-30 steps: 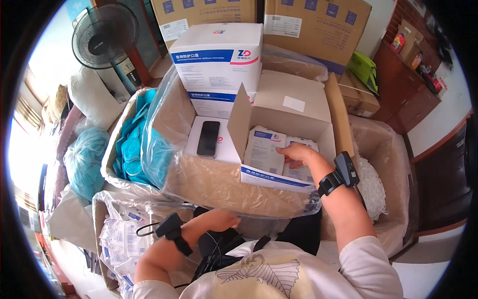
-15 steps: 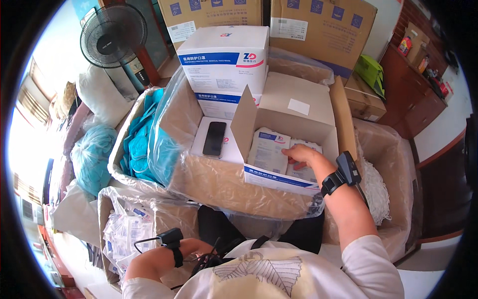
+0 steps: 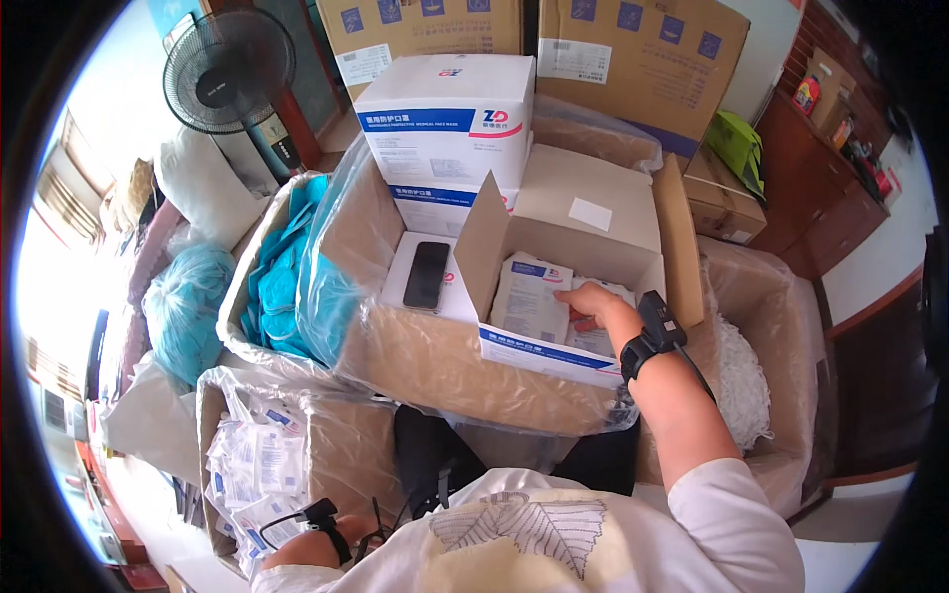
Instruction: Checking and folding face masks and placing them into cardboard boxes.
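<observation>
My right hand (image 3: 590,302) is inside an open white-and-blue face mask box (image 3: 554,357). Its fingers are bent around the inner edge of the left stack of white mask packets (image 3: 529,301), at the gap between the two stacks. Beneath and beside the hand lies the right stack of mask packets (image 3: 593,339), partly covered. A black strap with a small device is around my right wrist. At the lower left, my left hand (image 3: 358,525) is mostly hidden by cables and my shirt; its fingers do not show. It is nearest to a carton of loose mask packets (image 3: 259,460).
A black phone (image 3: 426,276) lies on a white box left of the open one. Stacked mask boxes (image 3: 445,114) stand behind it. Teal bundles (image 3: 280,301) fill a lined carton at left, and white strands (image 3: 741,395) lie in a carton at right. A fan (image 3: 229,71) stands far left.
My left forearm has moved lower and back toward my body, so its hand is now mostly hidden. My right hand stays at the packets in the box, with its forearm slightly shifted left.
</observation>
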The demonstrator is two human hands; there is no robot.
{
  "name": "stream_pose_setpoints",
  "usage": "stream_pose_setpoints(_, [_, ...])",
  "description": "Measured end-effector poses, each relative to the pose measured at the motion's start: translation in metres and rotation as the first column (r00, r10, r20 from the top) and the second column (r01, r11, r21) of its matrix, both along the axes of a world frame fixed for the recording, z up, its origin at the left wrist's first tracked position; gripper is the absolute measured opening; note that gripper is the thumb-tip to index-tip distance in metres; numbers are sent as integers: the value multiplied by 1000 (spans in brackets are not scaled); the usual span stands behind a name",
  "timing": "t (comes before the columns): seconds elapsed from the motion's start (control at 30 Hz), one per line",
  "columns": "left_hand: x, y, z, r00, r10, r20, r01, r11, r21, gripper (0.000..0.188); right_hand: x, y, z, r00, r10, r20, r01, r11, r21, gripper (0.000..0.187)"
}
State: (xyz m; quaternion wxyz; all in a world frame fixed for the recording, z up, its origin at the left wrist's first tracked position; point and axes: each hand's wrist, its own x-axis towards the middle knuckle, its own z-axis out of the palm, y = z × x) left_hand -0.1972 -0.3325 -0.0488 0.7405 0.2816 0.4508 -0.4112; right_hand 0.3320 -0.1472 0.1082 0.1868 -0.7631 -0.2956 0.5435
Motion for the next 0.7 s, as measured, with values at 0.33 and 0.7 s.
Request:
stream_pose_setpoints(0.33, [75,82,82,916,-323,238,73,717,693,37,5,-5,-7,894,78,441,-225,930,292,30])
stream_pose_setpoints(0.7, [260,134,254,634,-300,713,-682,219,698,30,7,-6,25,970,-151,188,2,784,620,23])
